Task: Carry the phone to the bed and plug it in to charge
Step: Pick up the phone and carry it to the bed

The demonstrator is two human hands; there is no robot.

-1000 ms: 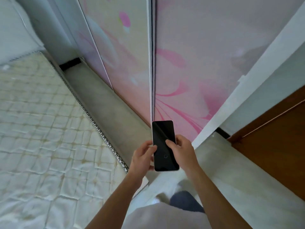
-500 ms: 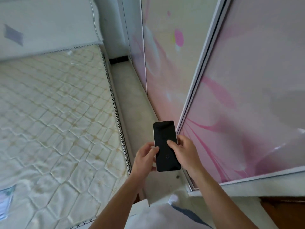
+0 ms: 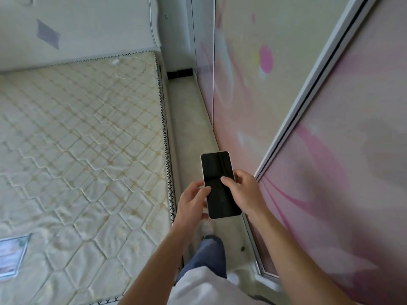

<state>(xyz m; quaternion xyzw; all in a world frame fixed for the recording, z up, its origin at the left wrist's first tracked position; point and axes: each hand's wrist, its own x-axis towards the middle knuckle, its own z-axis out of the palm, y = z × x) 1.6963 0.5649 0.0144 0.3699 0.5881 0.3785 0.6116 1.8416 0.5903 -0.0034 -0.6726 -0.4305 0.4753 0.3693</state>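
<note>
A slim, dark-screened phone with a pale rim (image 3: 220, 184) is held screen-up over the narrow floor strip between bed and wardrobe. The right hand (image 3: 244, 192) grips its right edge, thumb on the glass; the left hand (image 3: 191, 202) clasps the left edge. Left lies the bare quilted cream mattress (image 3: 81, 150), with what may be a thin white cable (image 3: 132, 69) near the headboard. Pink floral sliding wardrobe doors (image 3: 308, 128) stand right.

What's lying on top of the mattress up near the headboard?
On the bare mattress, near the headboard, lies a thin white cable with a small white plug. Where the cable leads cannot be seen.
</note>
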